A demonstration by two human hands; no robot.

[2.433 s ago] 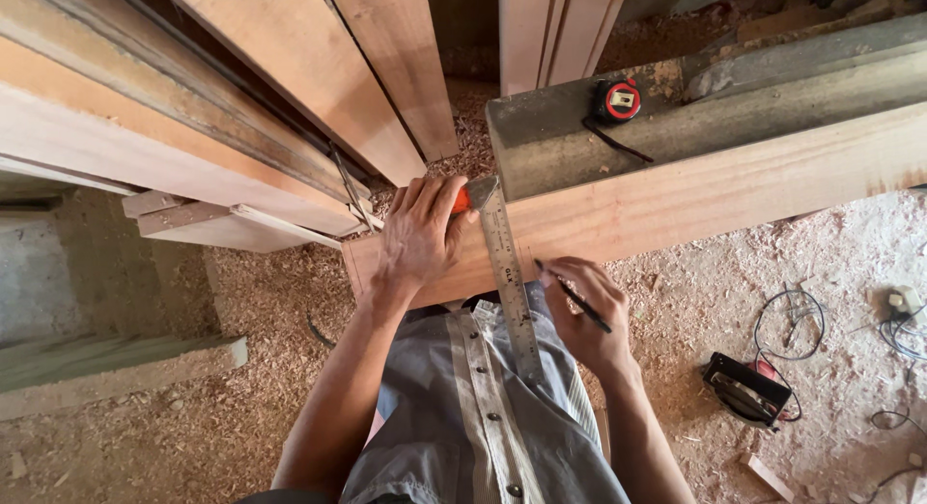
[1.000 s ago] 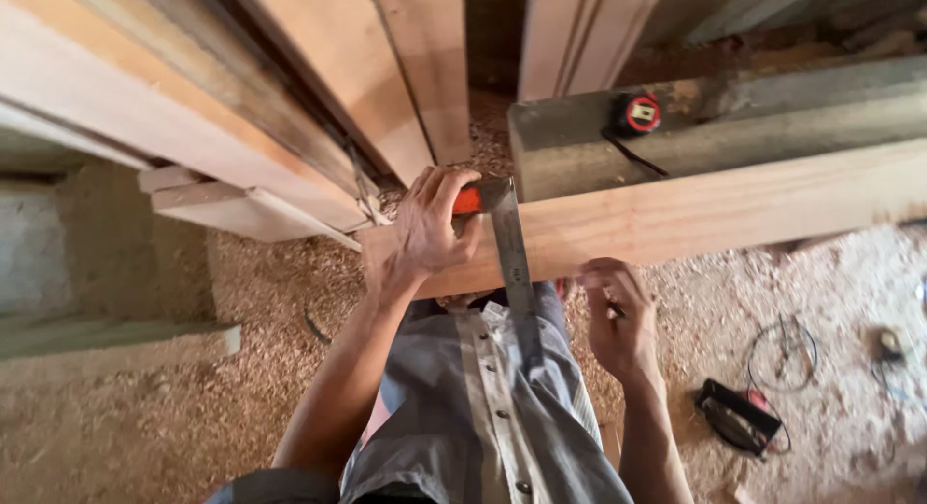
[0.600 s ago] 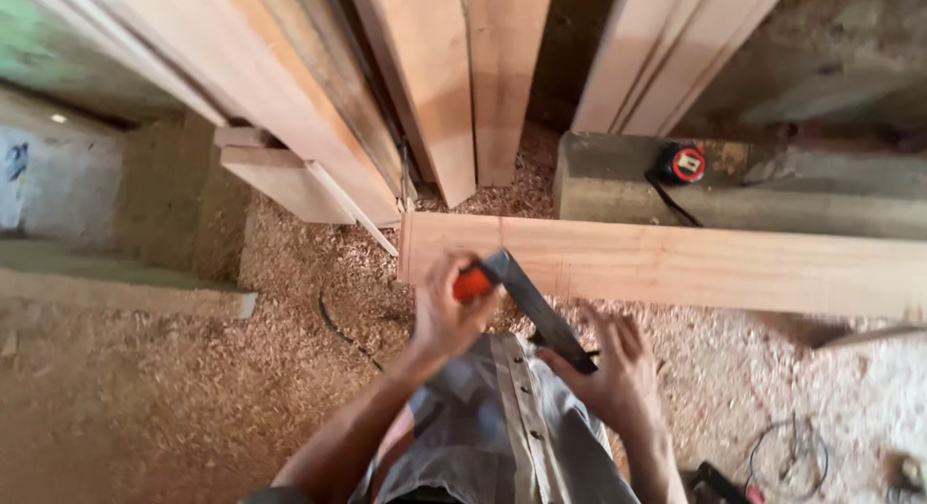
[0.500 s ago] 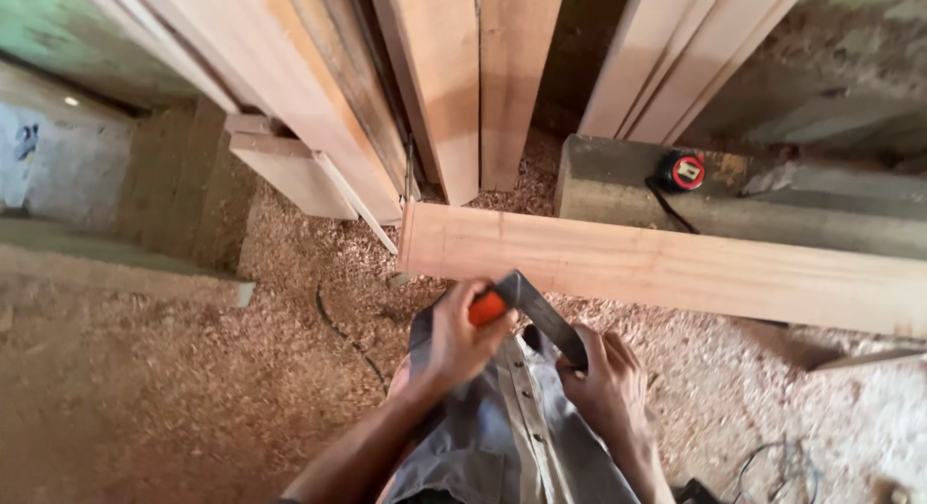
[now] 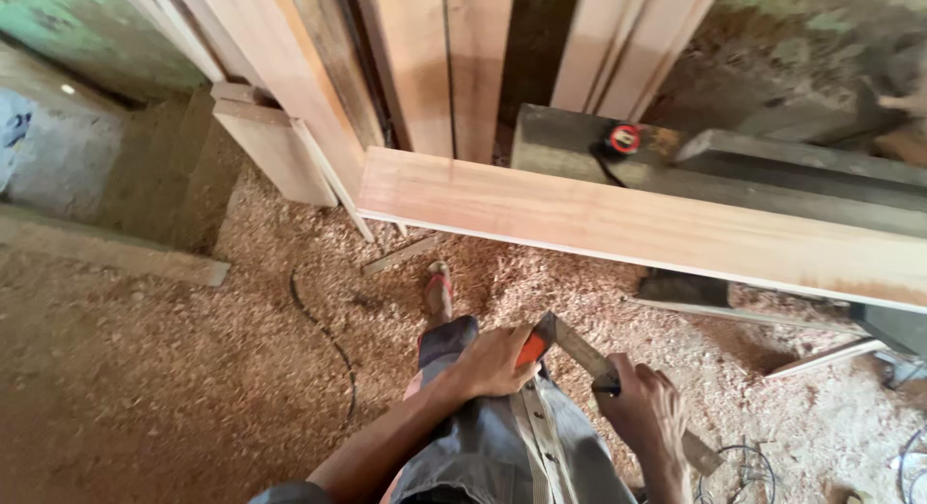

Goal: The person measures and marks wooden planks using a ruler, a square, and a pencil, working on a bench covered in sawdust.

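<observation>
My left hand [image 5: 491, 361] grips the orange handle of a metal try square [image 5: 579, 348], held low in front of my body. My right hand [image 5: 645, 412] closes around the square's steel blade and also holds a dark pencil. Both hands are well below and apart from the long pale wooden plank [image 5: 637, 224], which lies across a dark bench. A red and black tape measure [image 5: 624, 139] rests on the dark beam behind the plank.
Several wooden boards [image 5: 425, 70] lean upright at the back. Sawdust covers the floor [image 5: 193, 369], with a black cable [image 5: 323, 335] curling across it. My foot in a sandal [image 5: 439, 290] stands on the sawdust. A low concrete step [image 5: 106, 253] is at the left.
The square has been lifted off the plank and pulled down toward my body. My right hand moved from the plank's edge onto the blade. The view has backed away from the plank.
</observation>
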